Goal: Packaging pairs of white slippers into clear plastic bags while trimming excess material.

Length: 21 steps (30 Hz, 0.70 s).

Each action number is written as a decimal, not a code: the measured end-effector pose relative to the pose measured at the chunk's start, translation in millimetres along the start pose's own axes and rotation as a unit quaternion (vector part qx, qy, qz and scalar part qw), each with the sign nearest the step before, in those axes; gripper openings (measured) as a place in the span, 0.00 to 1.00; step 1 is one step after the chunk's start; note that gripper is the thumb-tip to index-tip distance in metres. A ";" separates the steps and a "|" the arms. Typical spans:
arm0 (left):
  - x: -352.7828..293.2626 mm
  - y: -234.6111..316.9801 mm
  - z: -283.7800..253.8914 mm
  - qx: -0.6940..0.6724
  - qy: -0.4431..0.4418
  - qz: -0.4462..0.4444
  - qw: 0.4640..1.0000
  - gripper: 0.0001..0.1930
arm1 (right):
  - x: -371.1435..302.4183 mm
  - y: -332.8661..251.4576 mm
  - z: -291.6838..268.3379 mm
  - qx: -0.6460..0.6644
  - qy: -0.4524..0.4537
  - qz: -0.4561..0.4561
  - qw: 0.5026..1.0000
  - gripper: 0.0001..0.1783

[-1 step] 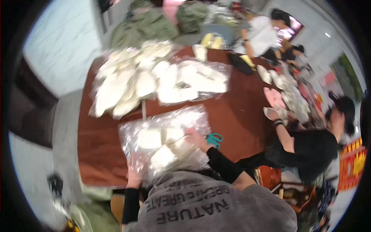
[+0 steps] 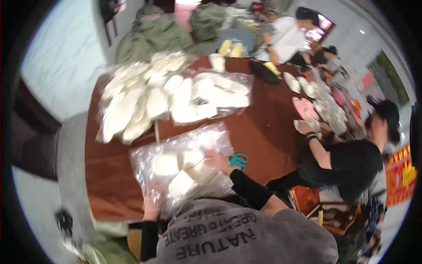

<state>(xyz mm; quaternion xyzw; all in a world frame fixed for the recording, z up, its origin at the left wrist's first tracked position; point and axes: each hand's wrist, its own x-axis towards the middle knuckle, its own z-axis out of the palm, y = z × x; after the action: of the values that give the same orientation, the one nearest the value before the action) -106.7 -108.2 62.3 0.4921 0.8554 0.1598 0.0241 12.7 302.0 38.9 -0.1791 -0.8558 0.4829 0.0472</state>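
In front of me on the table lies a clear plastic bag (image 2: 206,137) with several cream-white slippers (image 2: 165,164) inside, some side by side and one tilted. My left hand (image 2: 152,200) is closed on the bag's near left edge, its fingers somewhat blurred. On the bag's right side, beside the slippers, my right hand (image 2: 218,160) has its fingers bent onto the plastic. Just right of that hand, scissors with teal handles (image 2: 238,161) lie on the table; their blades do not show clearly.
Bagged white slippers (image 2: 123,105) are heaped at the far left of the brown tabletop (image 2: 272,141), with another flat bag of slippers (image 2: 220,92) beside them. At right, a co-worker in black (image 2: 347,163) handles slippers near a pink pair (image 2: 305,108). Green sacks (image 2: 154,37) stand behind the table.
The whole view has shifted a little, so the table and bags sit slightly further left and lower. My hands stay at the same places on the bag.
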 end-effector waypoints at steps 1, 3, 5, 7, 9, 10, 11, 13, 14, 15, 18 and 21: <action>-9.5 -2.1 0.6 0.018 -0.015 -0.019 1.000 0.37 | 6.6 -11.3 0.0 -0.028 -0.004 -0.012 1.000 0.29; 27.6 16.8 18.7 0.015 -0.019 0.025 0.999 0.40 | -3.6 39.9 -28.9 -0.069 0.029 -0.021 0.997 0.29; 37.1 18.5 22.0 0.028 -0.006 0.052 0.998 0.42 | -4.6 45.6 -36.9 0.056 -0.015 0.058 0.997 0.32; 12.0 1.1 22.6 0.067 0.008 0.038 0.997 0.41 | 2.9 -3.5 -23.8 0.067 -0.087 0.094 0.990 0.36; 12.7 1.8 26.6 0.078 0.025 0.051 0.995 0.41 | -5.9 -10.7 -31.9 0.102 -0.053 0.066 0.991 0.37; 12.1 0.2 26.5 0.066 0.012 0.044 0.997 0.40 | -8.5 -14.7 -35.9 0.113 -0.040 0.055 0.991 0.37; 14.0 4.5 27.9 0.068 0.000 0.038 0.997 0.39 | -12.7 -16.5 -41.2 0.127 -0.016 0.057 0.990 0.37; 8.6 5.4 25.4 0.081 -0.020 0.014 0.996 0.37 | -13.4 -21.8 -45.2 0.142 0.013 0.052 0.988 0.36; 5.8 8.7 19.7 0.038 -0.044 -0.019 0.998 0.36 | -17.1 -19.7 -48.8 0.169 0.047 0.028 0.984 0.34; 4.8 13.3 12.9 0.021 -0.059 -0.030 0.998 0.36 | -20.0 -12.4 -53.0 0.183 0.069 0.016 0.981 0.33; 9.8 33.2 -2.2 -0.055 -0.058 -0.084 0.993 0.34 | -32.9 28.0 -78.9 0.139 0.109 0.001 0.984 0.30; 4.4 40.7 -21.5 -0.062 -0.013 -0.138 0.988 0.28 | -39.3 42.6 -90.6 0.052 0.073 0.045 0.995 0.30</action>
<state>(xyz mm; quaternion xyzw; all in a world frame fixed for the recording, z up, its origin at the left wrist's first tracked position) -79.2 -90.9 95.3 0.3685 0.9034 0.2013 0.0875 83.4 381.6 54.6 -0.2494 -0.8148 0.5143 0.0967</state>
